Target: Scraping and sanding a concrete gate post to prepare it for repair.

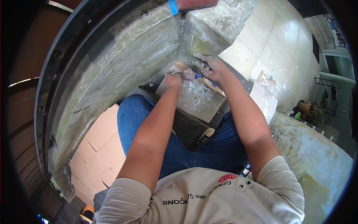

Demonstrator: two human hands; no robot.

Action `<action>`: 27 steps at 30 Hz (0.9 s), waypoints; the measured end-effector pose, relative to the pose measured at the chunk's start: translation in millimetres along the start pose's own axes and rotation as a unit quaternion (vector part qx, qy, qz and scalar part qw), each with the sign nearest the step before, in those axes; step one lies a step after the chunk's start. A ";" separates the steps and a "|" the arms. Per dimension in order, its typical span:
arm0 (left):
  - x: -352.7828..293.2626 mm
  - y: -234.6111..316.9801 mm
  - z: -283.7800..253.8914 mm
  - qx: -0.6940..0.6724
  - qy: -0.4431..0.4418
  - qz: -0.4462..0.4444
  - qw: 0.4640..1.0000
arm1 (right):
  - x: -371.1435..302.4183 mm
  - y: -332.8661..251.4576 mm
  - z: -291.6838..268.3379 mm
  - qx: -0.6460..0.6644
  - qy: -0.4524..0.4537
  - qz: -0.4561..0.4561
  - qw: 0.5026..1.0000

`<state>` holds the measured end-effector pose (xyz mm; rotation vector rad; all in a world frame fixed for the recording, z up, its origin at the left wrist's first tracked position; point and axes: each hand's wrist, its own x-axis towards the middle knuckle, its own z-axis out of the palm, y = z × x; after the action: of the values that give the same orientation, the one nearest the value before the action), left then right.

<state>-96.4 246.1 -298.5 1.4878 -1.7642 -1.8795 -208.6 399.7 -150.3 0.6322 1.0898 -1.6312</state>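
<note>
Reaching forward between bent knees in blue jeans, the person works both bare hands low in the corner of a weathered concrete wall (126,61). At the left hand (173,80) the grip is curled inward, and a pale, pinkish lump (188,75) shows just beside its fingers, above the near edge of the corner; blur hides what it is and whether the grip has hold of it. The right hand (212,69) is close to the wall's shorter face, its grip partly open with fingers bent and apart; whether anything thin is pinched there, I cannot tell. Below both hands lies a flattened cardboard piece (199,102), scattered with whitish flakes. A shoe (206,135) shows between the legs, more cardboard sheets (99,153) lie left of the knee, a reddish-brown roll (195,4) rests atop the wall, and pale floor tiles (276,31) stretch away to the right.
</note>
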 end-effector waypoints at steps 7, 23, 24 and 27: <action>42.8 -20.5 2.3 0.166 0.041 0.004 0.985 | -8.1 -3.6 31.0 -0.061 -0.009 -0.015 0.998; -60.8 158.5 96.1 -0.374 -0.040 -0.052 0.925 | -133.3 -4.6 -9.6 -0.631 0.183 -0.114 0.745; -52.3 145.9 101.0 -0.304 -0.011 0.008 0.953 | -135.5 -1.9 -6.5 -0.633 0.183 -0.114 0.743; -61.5 136.8 102.5 -0.319 -0.028 0.079 0.944 | -136.7 8.2 -10.0 -0.590 0.200 -0.109 0.775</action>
<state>-206.8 317.0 -172.9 1.0242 -1.0750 -2.1279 -156.5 470.9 -45.1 -0.0333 2.2465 -0.6666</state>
